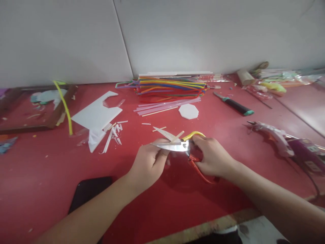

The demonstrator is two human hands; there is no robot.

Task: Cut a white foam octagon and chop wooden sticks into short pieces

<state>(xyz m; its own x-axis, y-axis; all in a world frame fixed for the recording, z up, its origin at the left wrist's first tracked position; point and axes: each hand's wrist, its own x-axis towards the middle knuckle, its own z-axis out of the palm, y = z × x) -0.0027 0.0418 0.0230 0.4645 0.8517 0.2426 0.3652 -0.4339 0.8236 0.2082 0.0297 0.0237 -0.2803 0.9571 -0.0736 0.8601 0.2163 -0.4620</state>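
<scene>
In the middle of the red table, my right hand (213,154) is closed round the yellow and red handles of a pair of scissors (186,145). The blades point left and stand apart, with a thin wooden stick (177,136) lying between them. My left hand (149,159) is closed just under the blades, its thumb and fingers pinching the stick's lower end, which the blade partly hides. A short piece of stick (159,129) lies on the table just past the blade tips. Farther back lies a white octagonal piece (188,111).
Pink strips (165,105) and a bundle of coloured pipe cleaners (172,86) lie behind. White cut card (98,110) and scraps (113,135) are at left, near a brown tray (27,129). A craft knife (237,106) and glue gun (274,135) lie right; a black phone (88,191) sits by my left forearm.
</scene>
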